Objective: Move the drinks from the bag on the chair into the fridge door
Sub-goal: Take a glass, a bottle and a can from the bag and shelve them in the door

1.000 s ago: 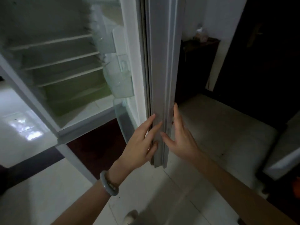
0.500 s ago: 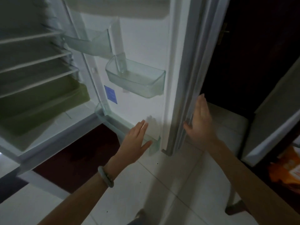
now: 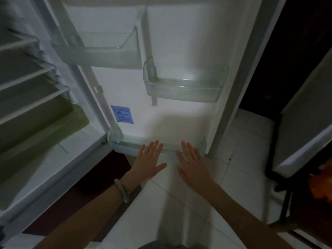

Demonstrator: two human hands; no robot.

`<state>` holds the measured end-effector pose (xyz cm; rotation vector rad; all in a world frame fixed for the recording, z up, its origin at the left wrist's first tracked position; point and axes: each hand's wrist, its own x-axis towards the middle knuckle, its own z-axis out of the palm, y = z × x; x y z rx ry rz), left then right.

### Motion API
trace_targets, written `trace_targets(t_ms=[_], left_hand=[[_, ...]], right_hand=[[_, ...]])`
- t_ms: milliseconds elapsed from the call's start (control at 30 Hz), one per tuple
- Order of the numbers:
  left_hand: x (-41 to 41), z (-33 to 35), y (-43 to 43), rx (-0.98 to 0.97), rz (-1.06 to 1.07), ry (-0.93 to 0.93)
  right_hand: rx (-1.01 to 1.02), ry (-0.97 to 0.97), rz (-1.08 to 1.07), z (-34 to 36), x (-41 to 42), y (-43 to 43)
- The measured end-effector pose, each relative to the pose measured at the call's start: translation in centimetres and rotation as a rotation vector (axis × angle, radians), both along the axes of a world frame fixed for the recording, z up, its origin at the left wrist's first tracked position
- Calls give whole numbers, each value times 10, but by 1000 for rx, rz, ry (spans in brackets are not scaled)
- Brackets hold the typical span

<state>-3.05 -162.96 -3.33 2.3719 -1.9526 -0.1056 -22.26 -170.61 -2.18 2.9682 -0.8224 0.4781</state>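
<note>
**Hands spread flat before the lowest shelf of the open fridge door**

Fingers of both hands are stretched out straight and slightly fanned, palms down, holding nothing. The left hand [image 3: 150, 159], with a pale bangle [image 3: 122, 190] on its wrist, reaches toward the front rim of the bottom door shelf [image 3: 125, 147]; whether the fingertips touch the rim cannot be told. The right hand [image 3: 192, 162] lies just beside it, nearer the shelf's right end, with a ring on one finger.

The fridge door [image 3: 179, 114] stands wide open, its inner face toward the camera. Two clear bins hang on it: an upper one [image 3: 100, 51] toward the hinge side and a middle one [image 3: 183, 88] toward the door's free edge. No drinks show in either bin or on the bottom shelf. A blue label [image 3: 122, 114] is stuck low on the door near the hinge edge.

To the left, the fridge interior [image 3: 27, 83] shows white shelves and a greenish drawer [image 3: 45, 126]. At the right edge of the view, something orange [image 3: 321, 186] sits beside a dark chair frame [image 3: 285, 194]; no bottle or can can be made out there.
</note>
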Motion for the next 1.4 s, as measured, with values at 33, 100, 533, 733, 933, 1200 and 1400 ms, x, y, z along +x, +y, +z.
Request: trace_targets(t_ms=[33,100,533,733,933,1200,1400], left_hand=[[2,-4,-4,16,-27,28],[6,-11,-11,88,-52,67],[9,-32,-81,-32,-77,-12],[8,-33,-112,-25,10,-52],[7,-37,-133,-6,103,-80],[9,-37,-126,-33,57,-78],[7,-27,-120,-3,40,-52]], right_hand=[[31,65,-6,-10,4,-6],[87,168,-36,-23,6,-19],[179,265,105,-25,14,-138],[116,329,175,-24,27,-186],[86,342,213,-28,36,-213],[96,339,220,-28,32,-208],[175,305,185,-21,33,-201]])
